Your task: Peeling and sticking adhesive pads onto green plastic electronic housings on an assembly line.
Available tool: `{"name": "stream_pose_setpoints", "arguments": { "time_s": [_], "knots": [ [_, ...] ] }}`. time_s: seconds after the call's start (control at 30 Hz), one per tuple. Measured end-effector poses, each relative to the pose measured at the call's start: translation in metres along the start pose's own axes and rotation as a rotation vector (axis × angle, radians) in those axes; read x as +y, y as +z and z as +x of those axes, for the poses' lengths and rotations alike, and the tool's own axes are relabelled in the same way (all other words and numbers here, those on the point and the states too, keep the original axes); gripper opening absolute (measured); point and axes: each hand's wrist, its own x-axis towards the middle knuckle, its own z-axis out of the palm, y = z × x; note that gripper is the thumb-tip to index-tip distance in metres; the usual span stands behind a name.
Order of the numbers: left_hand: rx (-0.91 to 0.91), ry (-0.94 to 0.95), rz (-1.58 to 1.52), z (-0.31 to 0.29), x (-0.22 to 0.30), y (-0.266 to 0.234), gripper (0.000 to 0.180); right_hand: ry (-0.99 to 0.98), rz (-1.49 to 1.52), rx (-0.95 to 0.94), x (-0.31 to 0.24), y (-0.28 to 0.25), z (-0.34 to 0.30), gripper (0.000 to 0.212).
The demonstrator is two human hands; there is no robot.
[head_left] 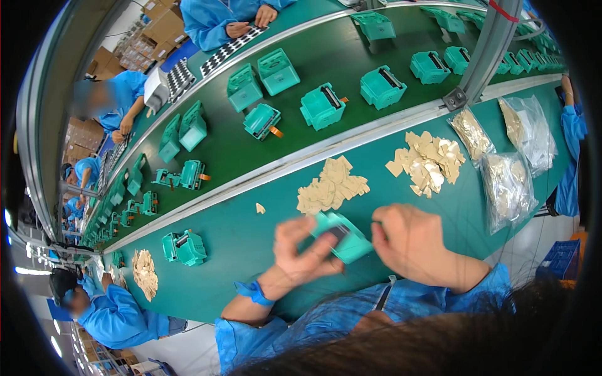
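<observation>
Low over the green bench, my left hand [301,254] grips a green plastic housing [354,246] with a dark strip in it, thumb on top and fingers at the far side. The housing is tilted and slightly blurred. Curled close to its right edge is my right hand [411,241]; what its fingertips hold, if anything, is hidden. Just beyond the housing lies a pile of flat beige pieces [332,186], with a single loose piece [260,208] to its left. A second beige and shiny pile [429,160] lies farther right. More green housing parts [190,247] sit left of my hands.
Beyond a metal rail [282,168], a green belt carries several rows of green housings [323,106]. A metal post [492,50] rises at the right, near clear bags of pieces [508,188]. Co-workers in blue sit across and at the left [125,316]. A blue crate [560,260] stands lower right.
</observation>
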Motion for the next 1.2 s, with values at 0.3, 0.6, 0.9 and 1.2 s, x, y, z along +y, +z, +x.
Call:
{"name": "stream_pose_setpoints", "arguments": {
  "time_s": [0.3, 0.6, 0.9, 1.2],
  "knots": [
    [0.478, -0.732, 0.256, -0.020, -0.178, -0.017, 0.053, 0.052, 0.024, -0.068, 0.014, -0.012, -0.006, 0.020],
    [0.185, -0.509, 0.437, 0.027, -0.158, 0.003, 0.049, 0.013, 0.002, -0.143, 0.026, 0.002, -0.002, 0.015],
    [-0.152, -0.309, 0.288, 0.076, -0.164, 0.087, 0.029, -0.059, 0.059, -0.198, 0.024, 0.009, -0.013, 0.014],
    [-0.110, -0.898, -0.852, 0.077, -0.089, 0.037, 0.020, 0.028, 0.103, -0.200, 0.048, 0.010, 0.007, 0.011]
  ]
}}
